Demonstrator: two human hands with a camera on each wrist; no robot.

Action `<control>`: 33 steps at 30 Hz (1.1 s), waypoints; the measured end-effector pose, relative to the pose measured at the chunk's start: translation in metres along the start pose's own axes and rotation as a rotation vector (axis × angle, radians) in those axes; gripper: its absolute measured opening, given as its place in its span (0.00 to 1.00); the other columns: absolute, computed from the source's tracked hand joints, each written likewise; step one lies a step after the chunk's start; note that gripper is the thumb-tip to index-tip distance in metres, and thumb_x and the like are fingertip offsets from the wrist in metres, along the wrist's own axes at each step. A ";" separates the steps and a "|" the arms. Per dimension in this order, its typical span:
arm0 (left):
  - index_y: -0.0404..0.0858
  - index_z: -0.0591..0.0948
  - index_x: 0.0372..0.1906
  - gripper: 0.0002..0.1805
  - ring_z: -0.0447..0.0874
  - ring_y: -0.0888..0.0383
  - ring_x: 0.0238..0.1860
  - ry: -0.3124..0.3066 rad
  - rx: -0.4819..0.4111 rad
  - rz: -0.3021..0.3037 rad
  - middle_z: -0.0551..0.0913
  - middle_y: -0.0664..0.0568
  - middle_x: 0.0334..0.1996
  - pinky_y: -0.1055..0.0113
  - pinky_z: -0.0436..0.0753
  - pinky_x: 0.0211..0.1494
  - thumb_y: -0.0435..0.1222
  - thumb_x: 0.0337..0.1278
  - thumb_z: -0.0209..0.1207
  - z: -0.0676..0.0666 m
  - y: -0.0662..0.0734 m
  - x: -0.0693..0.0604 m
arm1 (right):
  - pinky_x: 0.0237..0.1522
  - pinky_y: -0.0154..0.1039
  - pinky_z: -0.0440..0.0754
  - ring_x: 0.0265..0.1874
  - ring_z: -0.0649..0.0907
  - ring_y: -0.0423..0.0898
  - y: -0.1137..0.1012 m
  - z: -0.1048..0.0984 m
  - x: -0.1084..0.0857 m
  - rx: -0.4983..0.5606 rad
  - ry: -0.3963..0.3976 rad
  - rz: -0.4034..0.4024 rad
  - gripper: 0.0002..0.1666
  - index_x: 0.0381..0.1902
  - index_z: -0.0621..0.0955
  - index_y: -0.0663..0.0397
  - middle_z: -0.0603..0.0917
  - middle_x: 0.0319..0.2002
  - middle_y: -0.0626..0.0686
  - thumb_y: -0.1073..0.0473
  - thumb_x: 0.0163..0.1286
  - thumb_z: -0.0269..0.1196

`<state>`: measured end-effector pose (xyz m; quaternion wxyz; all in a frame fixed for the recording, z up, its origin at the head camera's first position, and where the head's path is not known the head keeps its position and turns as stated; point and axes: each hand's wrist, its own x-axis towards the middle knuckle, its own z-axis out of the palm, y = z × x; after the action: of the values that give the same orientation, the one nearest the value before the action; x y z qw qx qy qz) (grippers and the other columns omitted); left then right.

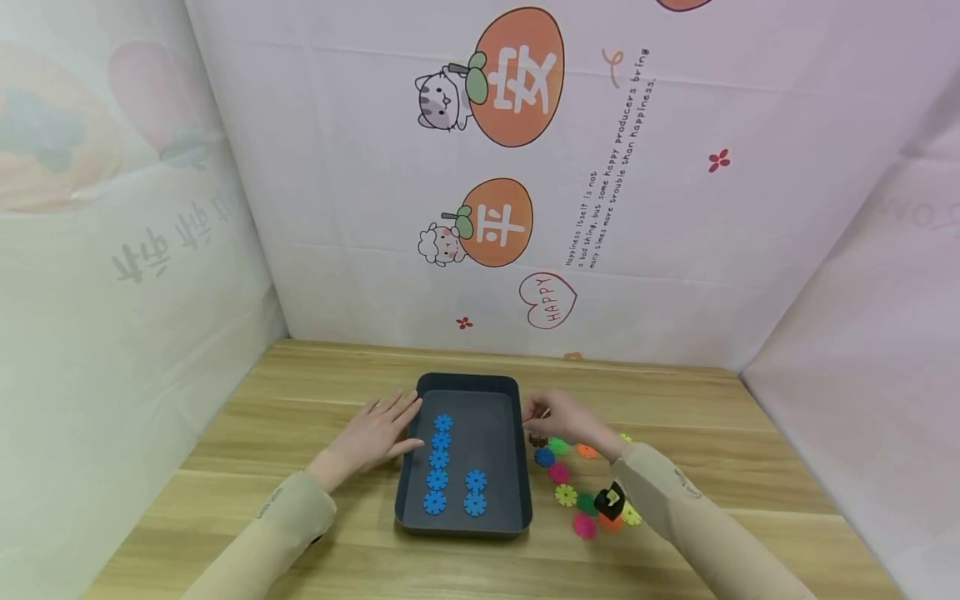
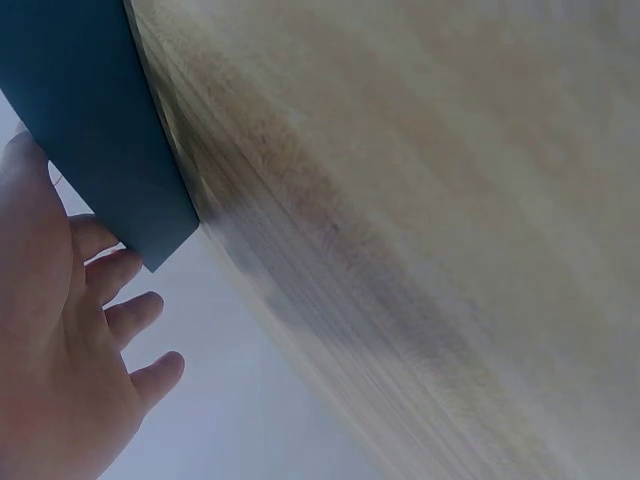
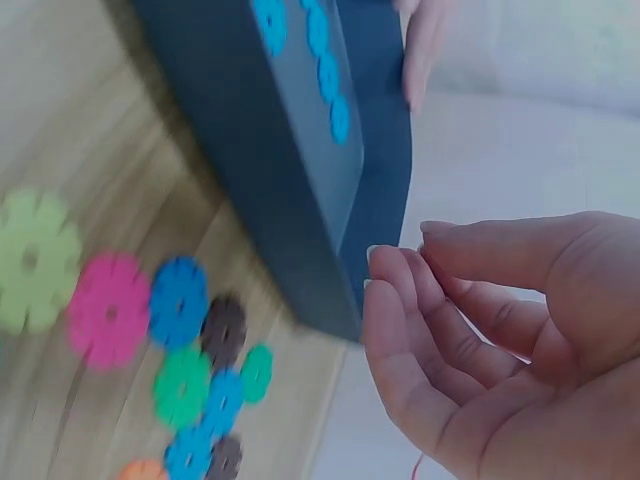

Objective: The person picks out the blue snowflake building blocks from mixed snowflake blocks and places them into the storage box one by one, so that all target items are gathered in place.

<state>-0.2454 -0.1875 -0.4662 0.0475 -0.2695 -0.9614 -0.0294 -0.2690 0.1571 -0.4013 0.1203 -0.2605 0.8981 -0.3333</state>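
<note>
A dark grey tray (image 1: 468, 382) stands on the table, with a column of several blue notched discs (image 1: 438, 458) at its left and two more blue discs (image 1: 476, 481) at its lower right. My left hand (image 1: 375, 433) lies against the tray's left edge, fingers extended and thumb spread over the rim. In the left wrist view its fingertips meet the tray's side wall (image 2: 90, 130). By the right rim is my right hand (image 1: 562, 417), fingers curled and thumb near the fingertips. The right wrist view shows nothing between them; whether they touch the rim is unclear.
Loose notched discs in mixed colours lie right of the tray, among them pink (image 1: 558, 473), yellow (image 1: 566, 495) and blue (image 1: 544, 457) ones, partly under the right forearm. White printed cloth (image 1: 360, 208) walls the wooden table (image 1: 330, 375) at the back and sides.
</note>
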 end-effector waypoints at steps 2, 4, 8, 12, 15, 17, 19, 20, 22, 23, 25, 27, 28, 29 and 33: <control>0.37 0.62 0.76 0.40 0.59 0.41 0.77 -0.002 -0.002 -0.001 0.61 0.42 0.77 0.39 0.63 0.75 0.57 0.70 0.50 0.000 0.000 0.000 | 0.32 0.36 0.84 0.30 0.85 0.48 0.008 -0.005 -0.002 -0.032 0.030 0.003 0.03 0.35 0.81 0.62 0.86 0.32 0.56 0.66 0.68 0.63; 0.36 0.62 0.76 0.40 0.59 0.41 0.77 -0.001 -0.007 -0.002 0.61 0.42 0.77 0.39 0.63 0.75 0.57 0.70 0.50 -0.001 0.000 0.000 | 0.33 0.34 0.82 0.31 0.84 0.45 0.017 -0.009 -0.004 -0.051 0.057 0.005 0.03 0.35 0.81 0.62 0.86 0.33 0.56 0.66 0.67 0.63; 0.36 0.62 0.76 0.40 0.60 0.40 0.77 0.001 -0.006 -0.002 0.61 0.42 0.76 0.39 0.64 0.75 0.57 0.70 0.50 -0.002 0.000 -0.001 | 0.33 0.35 0.80 0.30 0.81 0.42 0.032 -0.016 -0.007 -0.041 0.083 0.052 0.03 0.35 0.81 0.62 0.85 0.32 0.56 0.66 0.66 0.63; 0.36 0.62 0.76 0.40 0.60 0.41 0.76 -0.003 -0.001 -0.004 0.61 0.42 0.77 0.39 0.64 0.75 0.57 0.70 0.50 -0.003 0.000 -0.002 | 0.31 0.35 0.79 0.29 0.79 0.42 0.045 -0.020 -0.011 -0.018 0.098 0.107 0.04 0.35 0.80 0.65 0.84 0.33 0.58 0.67 0.66 0.63; 0.37 0.62 0.76 0.40 0.60 0.41 0.76 -0.006 -0.002 -0.006 0.61 0.42 0.77 0.39 0.63 0.75 0.57 0.70 0.50 -0.004 0.000 -0.002 | 0.31 0.35 0.79 0.29 0.79 0.43 0.053 -0.021 -0.014 -0.013 0.103 0.128 0.05 0.36 0.79 0.68 0.84 0.33 0.60 0.69 0.64 0.63; 0.37 0.62 0.76 0.40 0.60 0.41 0.77 -0.007 -0.003 -0.007 0.61 0.42 0.77 0.39 0.63 0.75 0.57 0.70 0.50 -0.004 0.000 -0.002 | 0.32 0.35 0.79 0.29 0.78 0.43 0.059 -0.020 -0.014 -0.023 0.109 0.150 0.05 0.36 0.79 0.68 0.83 0.32 0.59 0.70 0.63 0.64; 0.37 0.62 0.76 0.40 0.60 0.41 0.76 -0.003 -0.003 -0.004 0.61 0.42 0.77 0.39 0.63 0.75 0.57 0.71 0.49 -0.004 0.000 -0.002 | 0.33 0.36 0.80 0.30 0.78 0.44 0.064 -0.018 -0.014 -0.039 0.121 0.171 0.06 0.35 0.79 0.68 0.83 0.33 0.59 0.71 0.61 0.65; 0.37 0.62 0.76 0.40 0.60 0.41 0.76 -0.001 -0.002 -0.002 0.61 0.42 0.77 0.39 0.64 0.75 0.57 0.71 0.49 -0.003 0.000 -0.001 | 0.34 0.36 0.80 0.30 0.78 0.44 0.067 -0.018 -0.013 -0.049 0.129 0.185 0.06 0.35 0.80 0.68 0.83 0.33 0.58 0.71 0.60 0.65; 0.37 0.62 0.76 0.40 0.60 0.41 0.76 0.002 -0.003 0.001 0.61 0.42 0.77 0.39 0.64 0.75 0.58 0.71 0.49 -0.003 0.000 -0.001 | 0.36 0.38 0.82 0.31 0.79 0.45 0.071 -0.016 -0.013 -0.066 0.142 0.217 0.07 0.35 0.80 0.67 0.83 0.33 0.58 0.71 0.59 0.66; 0.37 0.62 0.76 0.40 0.60 0.41 0.76 0.004 -0.003 0.002 0.61 0.42 0.77 0.39 0.64 0.75 0.58 0.71 0.49 -0.002 0.000 -0.001 | 0.36 0.39 0.83 0.31 0.79 0.45 0.072 -0.015 -0.012 -0.077 0.145 0.221 0.07 0.35 0.80 0.68 0.84 0.33 0.59 0.71 0.58 0.66; 0.37 0.62 0.76 0.40 0.60 0.41 0.76 0.004 -0.004 0.002 0.61 0.42 0.77 0.39 0.64 0.75 0.58 0.71 0.49 -0.002 0.000 0.000 | 0.37 0.39 0.84 0.32 0.80 0.46 0.074 -0.013 -0.012 -0.085 0.149 0.244 0.08 0.35 0.81 0.67 0.84 0.33 0.59 0.72 0.57 0.67; 0.37 0.62 0.76 0.40 0.60 0.41 0.77 0.002 -0.005 0.001 0.61 0.43 0.77 0.39 0.63 0.75 0.58 0.71 0.49 -0.002 0.000 0.000 | 0.36 0.39 0.84 0.31 0.80 0.46 0.074 -0.012 -0.012 -0.094 0.151 0.255 0.08 0.34 0.81 0.67 0.84 0.33 0.59 0.71 0.56 0.68; 0.37 0.62 0.76 0.40 0.60 0.41 0.76 0.002 -0.005 0.002 0.61 0.43 0.77 0.39 0.64 0.75 0.58 0.71 0.49 -0.002 0.000 0.000 | 0.36 0.39 0.83 0.31 0.80 0.46 0.074 -0.012 -0.013 -0.096 0.152 0.259 0.08 0.34 0.81 0.67 0.84 0.33 0.59 0.71 0.56 0.68; 0.37 0.62 0.76 0.40 0.60 0.41 0.76 0.001 -0.005 0.002 0.61 0.43 0.77 0.39 0.64 0.75 0.58 0.71 0.48 -0.002 0.000 0.000 | 0.35 0.39 0.83 0.31 0.80 0.46 0.074 -0.012 -0.013 -0.100 0.152 0.258 0.08 0.34 0.81 0.67 0.84 0.32 0.59 0.71 0.55 0.69; 0.37 0.62 0.76 0.40 0.60 0.41 0.77 -0.002 -0.003 0.000 0.61 0.43 0.77 0.39 0.63 0.75 0.58 0.71 0.48 -0.002 0.000 -0.001 | 0.34 0.39 0.82 0.30 0.80 0.46 0.075 -0.010 -0.015 -0.104 0.140 0.267 0.11 0.33 0.81 0.66 0.84 0.32 0.57 0.68 0.54 0.72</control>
<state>-0.2446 -0.1883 -0.4643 0.0463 -0.2695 -0.9614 -0.0306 -0.2898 0.2185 -0.4424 0.0869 -0.1205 0.9470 -0.2847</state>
